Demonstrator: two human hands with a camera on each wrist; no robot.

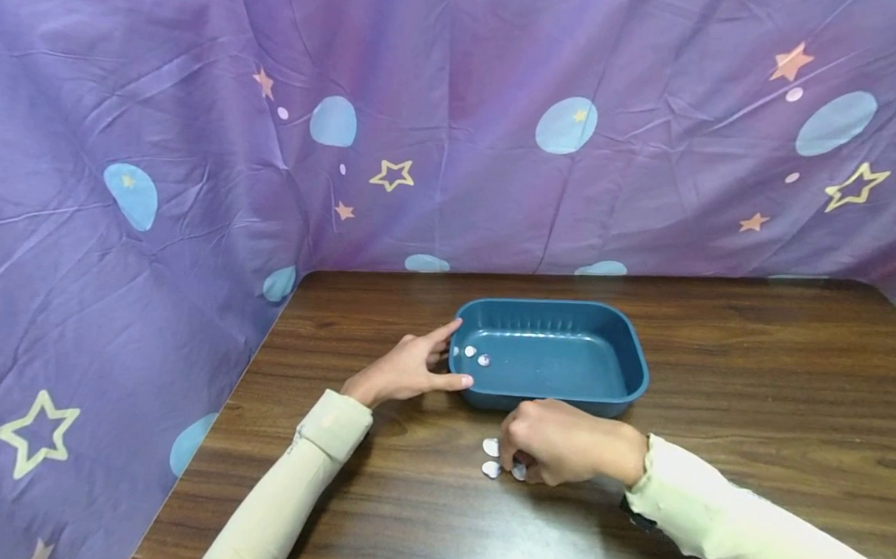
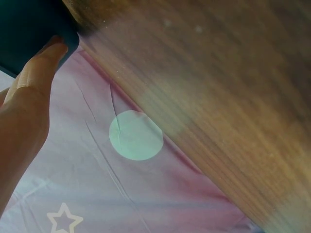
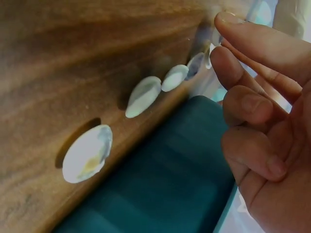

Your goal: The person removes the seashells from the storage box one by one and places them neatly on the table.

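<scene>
A blue plastic basin (image 1: 548, 392) sits on the wooden table, and three small whitish pieces show at its left end. My left hand (image 1: 407, 368) rests against that end, its thumb and forefinger spread along the rim. In the left wrist view a straight finger (image 2: 43, 65) lies on the basin's side. In front of the basin, my right hand (image 1: 561, 443) is bent down over white seashells (image 1: 491, 446), its fingertips pinching one seashell (image 1: 519, 473). The right wrist view has several shells in a row, the nearest shell (image 3: 87, 154) showing a yellowish patch.
The dark wooden table (image 1: 750, 409) extends to both sides of the basin. Behind it and along its left side hangs a purple cloth (image 1: 482, 189) with stars and blue spots. The table's left edge (image 1: 220, 411) runs beside the left forearm.
</scene>
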